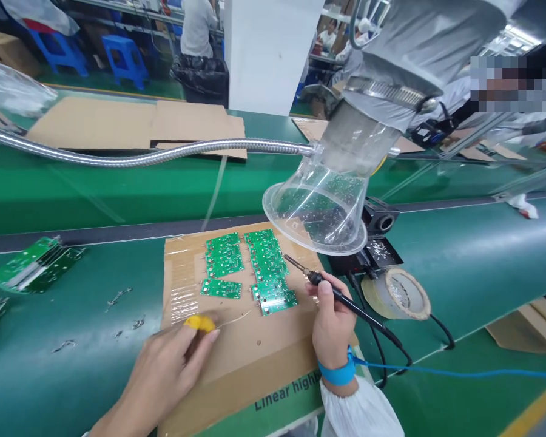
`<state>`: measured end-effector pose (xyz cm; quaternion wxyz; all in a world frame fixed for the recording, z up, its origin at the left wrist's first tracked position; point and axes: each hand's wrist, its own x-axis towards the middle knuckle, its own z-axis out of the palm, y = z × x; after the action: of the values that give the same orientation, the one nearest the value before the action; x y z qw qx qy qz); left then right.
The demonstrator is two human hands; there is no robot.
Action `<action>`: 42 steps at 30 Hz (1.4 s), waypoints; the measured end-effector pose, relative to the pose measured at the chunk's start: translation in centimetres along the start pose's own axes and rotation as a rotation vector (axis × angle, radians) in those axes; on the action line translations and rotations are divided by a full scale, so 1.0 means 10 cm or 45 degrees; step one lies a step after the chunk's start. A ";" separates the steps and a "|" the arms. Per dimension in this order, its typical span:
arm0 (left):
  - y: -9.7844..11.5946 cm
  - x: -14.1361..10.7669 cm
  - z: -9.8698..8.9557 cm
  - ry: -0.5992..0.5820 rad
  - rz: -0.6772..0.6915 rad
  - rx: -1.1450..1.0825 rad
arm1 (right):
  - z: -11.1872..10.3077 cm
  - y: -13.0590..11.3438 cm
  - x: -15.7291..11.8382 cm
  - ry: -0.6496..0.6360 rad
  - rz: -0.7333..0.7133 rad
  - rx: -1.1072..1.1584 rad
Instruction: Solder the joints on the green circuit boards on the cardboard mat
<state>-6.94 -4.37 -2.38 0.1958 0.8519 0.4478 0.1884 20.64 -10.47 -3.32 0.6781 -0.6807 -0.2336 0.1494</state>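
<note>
Solder wire (pixel 236 320) is partly hidden in the left hand (pixel 175 355).

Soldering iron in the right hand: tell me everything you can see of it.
The soldering iron is slim, with a black handle and a metal-looking shaft ending in a narrow tip. The right hand grips the handle, thumb along it. It slants, tip toward the picture's upper left, by the right-hand column of green circuit boards. A black cable leaves its rear end. Whether the tip is hot or touches a board, I can't tell.
</note>
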 end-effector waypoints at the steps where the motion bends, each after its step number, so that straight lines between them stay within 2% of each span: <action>1: 0.03 0.08 0.02 -0.027 0.019 0.011 | 0.00 0.03 0.00 0.001 -0.004 0.008; 5: 0.10 0.40 0.11 -0.077 0.033 -0.004 | -0.01 0.12 0.01 0.025 -0.007 0.051; 8: 0.14 0.53 0.15 -0.123 0.025 -0.022 | 0.01 0.13 0.02 0.043 -0.007 0.050; 11: 0.12 0.49 0.14 -0.116 0.077 -0.060 | 0.02 0.12 0.05 0.057 0.039 0.065; 15: -0.01 0.30 0.09 0.040 0.105 -0.050 | -0.02 0.06 0.05 0.058 0.109 0.130; 17: -0.08 0.22 0.05 0.121 0.033 -0.009 | -0.02 0.01 -0.01 0.019 0.101 0.090; 20: -0.12 0.21 0.01 0.129 -0.109 -0.006 | 0.02 -0.06 -0.16 -0.074 0.035 -0.039; 24: -0.07 0.35 0.04 0.087 -0.279 -0.030 | 0.10 -0.01 -0.34 -0.231 -0.131 -0.202; 27: 0.00 0.46 0.07 0.084 -0.344 0.006 | 0.12 0.07 -0.38 -0.341 -0.226 -0.272; 34: 0.02 0.49 0.10 0.117 -0.214 0.020 | 0.10 0.09 -0.36 -0.367 -0.347 -0.362; 42: -0.02 0.46 0.12 0.122 -0.228 0.019 | 0.11 0.01 -0.37 -0.425 -0.438 -0.421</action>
<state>-4.05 -0.62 -2.77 0.1837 0.8000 0.5323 0.2072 16.94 -11.45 -3.92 0.5254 -0.6984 -0.4752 0.1021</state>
